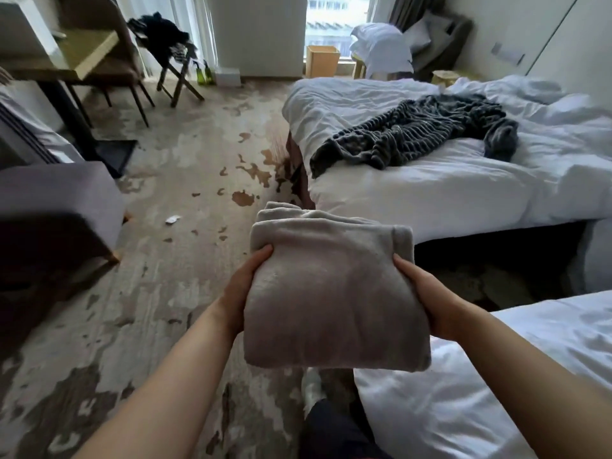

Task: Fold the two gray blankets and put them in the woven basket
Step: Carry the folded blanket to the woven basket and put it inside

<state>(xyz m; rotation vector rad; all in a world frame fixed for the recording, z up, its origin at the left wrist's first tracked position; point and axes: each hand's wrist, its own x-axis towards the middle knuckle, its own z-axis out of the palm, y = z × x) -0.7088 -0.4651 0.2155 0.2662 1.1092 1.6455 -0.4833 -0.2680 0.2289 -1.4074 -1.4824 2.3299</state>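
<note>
With left hand (243, 286) and right hand (427, 293) in a grip round the folded gray blanket (331, 293), carrying it to the likely woven basket (323, 61) seemed next.

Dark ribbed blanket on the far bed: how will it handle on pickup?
Likely floppy: the dark ribbed blanket lies crumpled in loose folds, so it should drape and trail from one grip. Probably bulky but light; thick ribs look plush. One corner hangs over the bed edge, so a pull may drag it off.
</note>
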